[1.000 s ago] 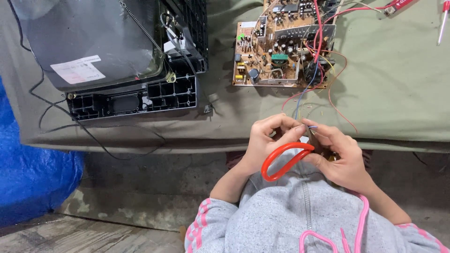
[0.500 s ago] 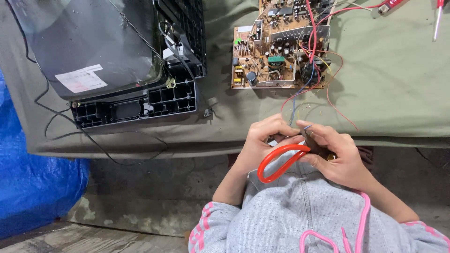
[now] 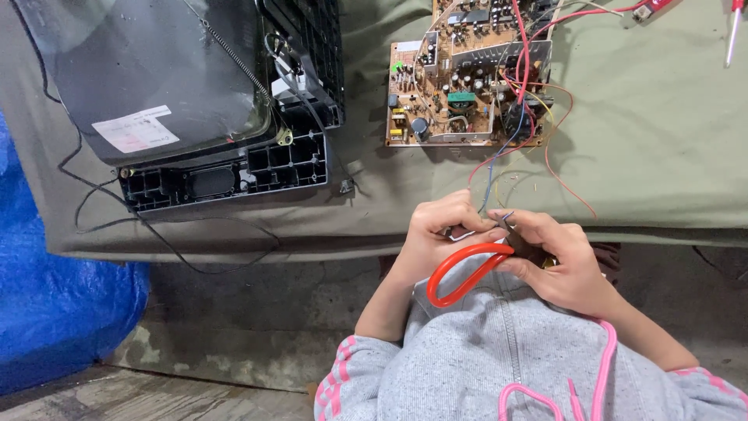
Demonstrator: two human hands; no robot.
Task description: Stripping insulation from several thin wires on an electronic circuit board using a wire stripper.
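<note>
Green-cloth tabletop point(image 3: 662, 140): 1 circuit board point(image 3: 467, 78), 1 black TV shell point(image 3: 195, 101). Left hand point(image 3: 444, 238) & right hand point(image 3: 557, 261) both curled, pinching blue wire point(image 3: 502, 220) w/ red-handled scissors point(image 3: 467, 269) at tabletop edge.

Black television shell point(image 3: 226, 168) and blue tarp point(image 3: 54, 312) lie left.
</note>
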